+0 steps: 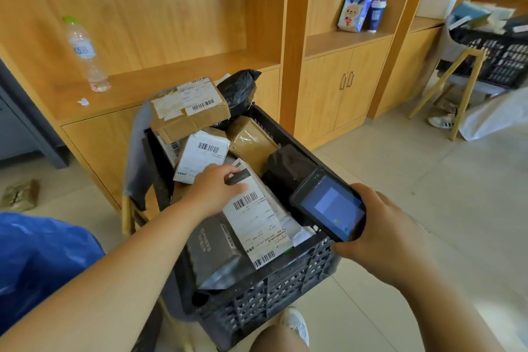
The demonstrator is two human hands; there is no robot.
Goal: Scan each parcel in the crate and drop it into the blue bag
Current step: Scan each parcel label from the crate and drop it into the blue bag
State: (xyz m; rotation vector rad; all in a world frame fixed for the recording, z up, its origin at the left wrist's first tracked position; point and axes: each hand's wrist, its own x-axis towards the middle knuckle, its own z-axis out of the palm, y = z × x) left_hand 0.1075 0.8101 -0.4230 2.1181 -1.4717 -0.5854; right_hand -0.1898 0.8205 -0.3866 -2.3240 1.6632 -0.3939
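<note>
The grey plastic mailer parcel with a long white barcode label (251, 226) lies in the black slatted plastic crate (271, 297), its far end pinched between thumb and curled fingers of the left hand (214, 191). Just right of it, the right hand (383, 234) is wrapped round a black handheld scanner with a lit screen (328, 206), above the crate's near corner. Beyond the left hand a taped brown cardboard box (188, 111) tops the heap, and the crumpled blue plastic bag (37, 260) sits left of the left forearm.
</note>
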